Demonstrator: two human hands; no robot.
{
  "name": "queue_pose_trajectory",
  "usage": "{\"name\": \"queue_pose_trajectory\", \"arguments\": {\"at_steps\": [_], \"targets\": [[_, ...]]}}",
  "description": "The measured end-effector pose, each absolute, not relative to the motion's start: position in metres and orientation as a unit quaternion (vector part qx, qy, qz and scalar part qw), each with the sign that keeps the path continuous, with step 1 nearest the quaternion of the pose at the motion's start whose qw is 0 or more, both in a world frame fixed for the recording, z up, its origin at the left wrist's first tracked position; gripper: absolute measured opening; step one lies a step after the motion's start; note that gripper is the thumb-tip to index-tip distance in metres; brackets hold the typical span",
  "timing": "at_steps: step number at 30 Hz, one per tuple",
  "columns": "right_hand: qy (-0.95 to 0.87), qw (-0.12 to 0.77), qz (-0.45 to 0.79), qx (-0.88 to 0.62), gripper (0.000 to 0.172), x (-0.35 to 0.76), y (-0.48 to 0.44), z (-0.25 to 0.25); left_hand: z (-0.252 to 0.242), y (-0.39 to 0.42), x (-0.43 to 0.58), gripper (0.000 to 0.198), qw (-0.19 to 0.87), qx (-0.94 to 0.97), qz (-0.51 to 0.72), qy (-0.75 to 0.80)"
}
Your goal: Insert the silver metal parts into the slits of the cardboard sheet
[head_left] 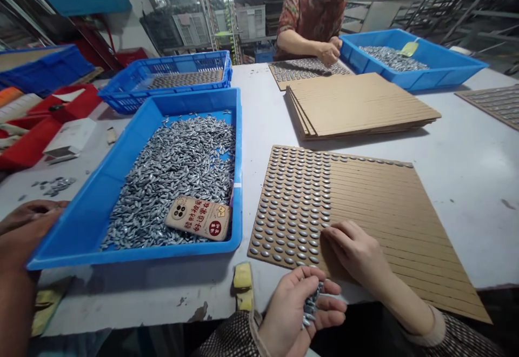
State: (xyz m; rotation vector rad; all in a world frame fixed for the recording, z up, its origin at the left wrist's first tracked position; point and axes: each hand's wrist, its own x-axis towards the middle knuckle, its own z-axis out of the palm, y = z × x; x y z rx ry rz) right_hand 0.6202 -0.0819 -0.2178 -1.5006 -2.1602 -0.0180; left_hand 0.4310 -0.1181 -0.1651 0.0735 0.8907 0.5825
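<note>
My left hand point(292, 305), palm up and cupped, holds a small heap of grey, spindle-shaped metal pieces point(310, 309) near the table's front edge. My right hand point(359, 251) rests on a grooved cardboard sheet point(389, 216), fingers bent and pressed together beside the last filled column. Whatever its fingertips pinch is hidden. Rows of the same pieces point(292, 200) lie in the sheet's grooves on the left side, and one row runs along its far edge. Left of the sheet, a blue tray point(238, 162) contains a large heap of loose pieces point(178, 178) and a phone in a printed case point(199, 217).
A stack of cardboard sheets point(360, 105) lies beyond the sheet. Across the table, a co-worker's hands point(328, 53) work over another filled sheet, beside a blue tray point(425, 78). Another person's hands point(32, 216) are at far left. A blue crate point(121, 89) stands behind the near tray.
</note>
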Motion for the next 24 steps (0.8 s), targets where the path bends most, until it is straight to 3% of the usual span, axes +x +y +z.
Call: {"name": "queue_pose_trajectory", "arguments": {"at_steps": [15,24], "targets": [[-0.759,0.266,-0.009,-0.595,0.016,0.610,-0.087,-0.217,-0.185,-0.138,0.427,0.016,0.866,-0.058,0.307,0.390],[-0.780,0.215,-0.036,-0.587,0.017,0.610,-0.086,-0.212,-0.187,-0.137,0.422,0.022,0.856,-0.102,0.329,0.385]]}}
